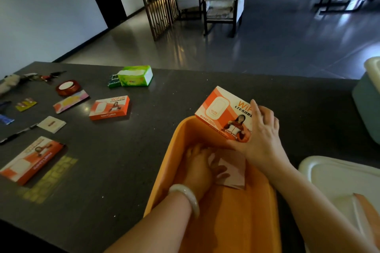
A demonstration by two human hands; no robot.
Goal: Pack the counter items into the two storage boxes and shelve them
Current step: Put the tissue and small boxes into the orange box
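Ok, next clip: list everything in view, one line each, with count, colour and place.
WiFi boxes: three, orange-white; two on counter, one held over bin.
Storage bin: one, orange, counter front.
Paper: pinkish, inside bin.
Tissue pack: one, green, counter back.
Tape roll: one, red, counter left.
Lid: one, white, right.
Second box: teal, far right.
Left hand: in bin, on paper.
Right hand: grips WiFi box.
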